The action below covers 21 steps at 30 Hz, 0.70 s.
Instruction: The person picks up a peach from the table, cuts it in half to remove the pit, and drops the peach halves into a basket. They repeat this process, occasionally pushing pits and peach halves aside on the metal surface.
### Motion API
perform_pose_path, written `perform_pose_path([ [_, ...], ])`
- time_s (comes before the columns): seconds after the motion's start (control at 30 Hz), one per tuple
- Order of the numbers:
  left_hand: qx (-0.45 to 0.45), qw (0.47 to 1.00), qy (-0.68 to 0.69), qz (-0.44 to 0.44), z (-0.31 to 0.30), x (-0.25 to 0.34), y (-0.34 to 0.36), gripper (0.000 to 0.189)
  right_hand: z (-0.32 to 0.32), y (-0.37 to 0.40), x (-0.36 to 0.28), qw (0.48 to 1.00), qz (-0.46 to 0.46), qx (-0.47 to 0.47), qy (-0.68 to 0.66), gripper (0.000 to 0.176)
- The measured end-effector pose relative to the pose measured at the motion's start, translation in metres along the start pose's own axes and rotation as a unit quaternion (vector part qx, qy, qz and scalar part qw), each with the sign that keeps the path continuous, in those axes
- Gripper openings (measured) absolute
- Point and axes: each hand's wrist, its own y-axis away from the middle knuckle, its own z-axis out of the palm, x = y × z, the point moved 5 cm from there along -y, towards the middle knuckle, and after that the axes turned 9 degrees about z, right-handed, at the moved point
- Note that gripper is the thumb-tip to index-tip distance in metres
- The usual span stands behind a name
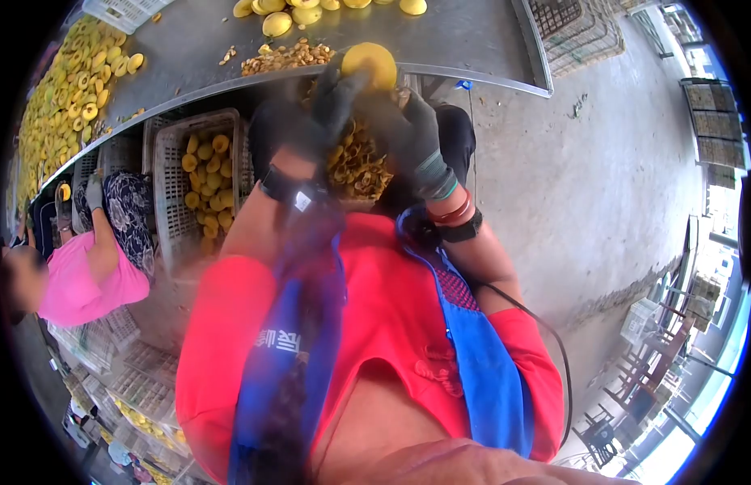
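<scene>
Both my hands wear dark grey gloves and are raised at the metal table's front edge. A round yellow fruit piece (370, 66) is held by my left hand (335, 101), whose fingers wrap its left side. My right hand (412, 129) is just below and right of the fruit, fingers curled round a small thing too blurred to name. Beneath my hands, between my knees, lies a heap of yellow-brown peels or scraps (359, 166). A pile of small brown pits (288, 58) rests on the metal table (205, 40) left of the fruit.
Yellow fruit pieces (276, 23) lie at the table's far side, with a large heap (76, 89) at the left. A white crate (171, 218) of yellow fruit stands left of my legs. A person in pink (92, 275) sits farther left. Stacked crates (577, 36) stand beyond the table's right end.
</scene>
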Motion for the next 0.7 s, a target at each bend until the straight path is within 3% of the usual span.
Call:
perform_pose_path([
  [0.03,0.009,1.000,-0.007,-0.028,-0.003,0.000,-0.004,0.043,-0.004,-0.005,0.001,1.000,-0.013,0.006,0.002,0.007],
  [0.13,0.004,0.999,-0.050,0.011,-0.012,-0.007,-0.006,0.044,-0.012,-0.014,0.003,0.996,-0.061,0.021,0.059,0.008],
  [0.23,0.057,0.986,-0.081,0.133,-0.019,-0.012,-0.008,0.046,-0.007,-0.014,0.015,0.995,-0.048,0.008,0.082,0.010],
  [0.4,0.012,0.995,0.000,0.095,-0.005,0.007,0.003,0.041,-0.019,-0.045,0.061,0.995,-0.054,0.007,0.084,0.013],
  [0.53,-0.009,0.992,-0.060,0.113,-0.008,0.004,0.003,0.037,-0.006,-0.016,0.026,0.969,-0.156,0.013,0.192,0.012],
  [0.63,0.025,0.994,-0.032,0.100,-0.009,-0.010,0.006,0.036,-0.006,-0.020,0.034,0.989,-0.075,0.009,0.123,0.012],
  [0.7,0.048,0.985,-0.065,0.153,-0.003,-0.004,0.009,0.032,-0.005,-0.019,0.035,0.995,-0.035,0.002,0.094,0.011],
])
